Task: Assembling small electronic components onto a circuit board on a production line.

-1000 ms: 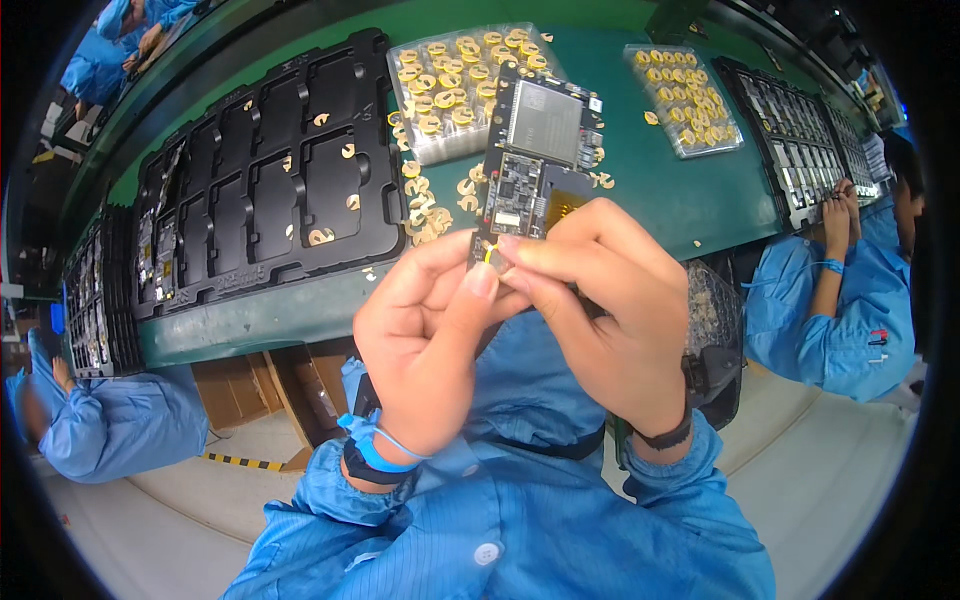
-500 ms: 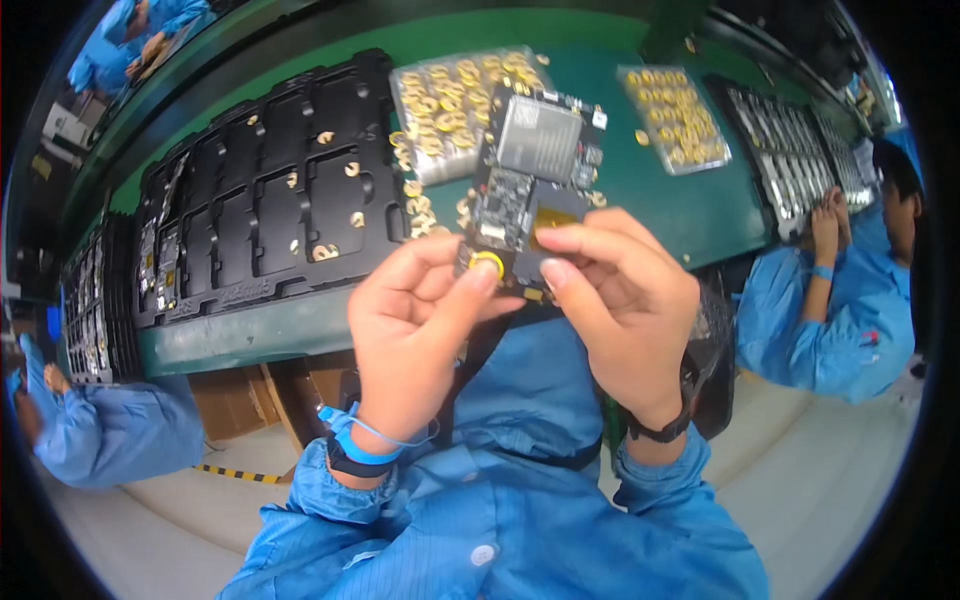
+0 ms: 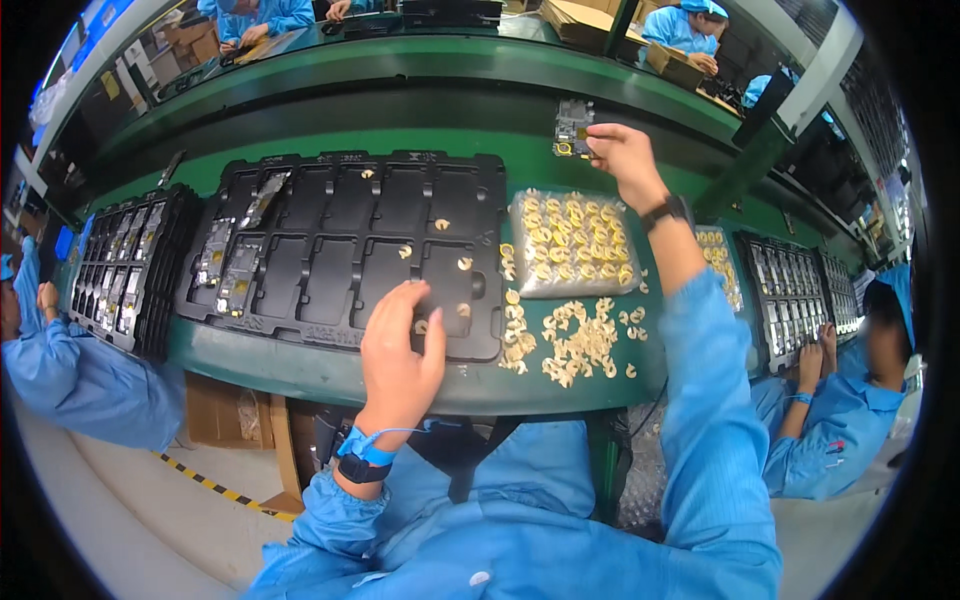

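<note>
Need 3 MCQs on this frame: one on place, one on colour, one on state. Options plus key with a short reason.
1. Where is the circuit board?
A. in the black tray
B. held out over the far green bench
C. on the floor

2. What colour are the small loose parts beside the black tray?
A. red
B. pale yellow
C. blue

3. What is the left hand doing?
A. resting on the tray's near edge
B. raised in the air
C. holding the board

Key: 1 B, the right hand grips it there; 2 B, pale yellow pile; 3 A, fingers lie on the tray.
</note>
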The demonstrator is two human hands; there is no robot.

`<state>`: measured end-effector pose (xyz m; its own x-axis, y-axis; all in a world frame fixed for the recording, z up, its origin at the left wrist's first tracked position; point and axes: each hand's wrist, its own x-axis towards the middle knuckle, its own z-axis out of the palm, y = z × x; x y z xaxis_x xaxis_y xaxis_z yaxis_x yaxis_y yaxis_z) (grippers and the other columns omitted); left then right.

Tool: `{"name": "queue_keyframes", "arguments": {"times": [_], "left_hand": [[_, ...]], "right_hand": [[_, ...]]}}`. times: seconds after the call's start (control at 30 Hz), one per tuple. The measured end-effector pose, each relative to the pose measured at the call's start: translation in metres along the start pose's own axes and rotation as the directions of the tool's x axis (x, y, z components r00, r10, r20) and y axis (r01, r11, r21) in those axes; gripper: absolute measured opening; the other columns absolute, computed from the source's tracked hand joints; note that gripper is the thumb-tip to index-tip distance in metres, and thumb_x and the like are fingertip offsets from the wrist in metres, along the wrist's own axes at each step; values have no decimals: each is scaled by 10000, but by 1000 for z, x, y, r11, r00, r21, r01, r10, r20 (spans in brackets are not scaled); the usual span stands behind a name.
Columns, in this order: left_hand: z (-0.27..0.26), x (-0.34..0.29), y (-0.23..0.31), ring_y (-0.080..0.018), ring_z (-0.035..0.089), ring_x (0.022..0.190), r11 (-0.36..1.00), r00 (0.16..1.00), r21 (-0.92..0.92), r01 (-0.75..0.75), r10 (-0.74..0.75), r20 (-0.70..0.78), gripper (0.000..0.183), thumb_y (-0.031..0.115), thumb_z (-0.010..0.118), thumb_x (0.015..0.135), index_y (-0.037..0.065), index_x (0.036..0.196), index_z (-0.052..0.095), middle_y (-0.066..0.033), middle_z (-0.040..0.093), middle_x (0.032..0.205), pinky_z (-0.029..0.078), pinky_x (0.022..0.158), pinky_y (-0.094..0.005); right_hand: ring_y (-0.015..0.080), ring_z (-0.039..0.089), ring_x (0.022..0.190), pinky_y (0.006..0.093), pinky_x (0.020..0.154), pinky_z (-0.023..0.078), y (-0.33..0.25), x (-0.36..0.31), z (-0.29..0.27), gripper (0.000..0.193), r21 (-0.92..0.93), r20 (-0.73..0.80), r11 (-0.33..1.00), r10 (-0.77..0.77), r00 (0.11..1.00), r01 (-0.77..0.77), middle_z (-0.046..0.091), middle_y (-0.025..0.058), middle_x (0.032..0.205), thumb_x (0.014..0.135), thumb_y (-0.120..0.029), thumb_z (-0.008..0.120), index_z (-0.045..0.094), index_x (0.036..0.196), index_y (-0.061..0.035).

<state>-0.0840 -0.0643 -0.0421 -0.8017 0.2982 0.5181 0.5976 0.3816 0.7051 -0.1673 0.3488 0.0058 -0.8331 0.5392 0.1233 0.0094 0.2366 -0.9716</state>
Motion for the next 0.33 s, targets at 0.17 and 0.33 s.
{"name": "queue_keyframes", "arguments": {"times": [0.17,0.33], "left_hand": [[13,-4,-24,-431,626,1294,979,991,158,-129,123,47,298,15,692,905,-16,1201,695,-210,715,1256,433,1173,-549],[8,-10,-30,-424,616,1324,985,994,145,-99,90,65,289,18,687,907,-26,1193,693,-211,712,1278,432,1174,-551]], "right_hand": [[176,709,929,328,785,614,65,84,-26,134,-209,-136,953,192,972,-218,748,74,1004,905,-11,790,795,1036,-40],[196,755,855,316,857,591,71,67,-36,273,-849,20,482,-383,924,218,796,123,965,869,-88,801,808,1141,-63]]}}
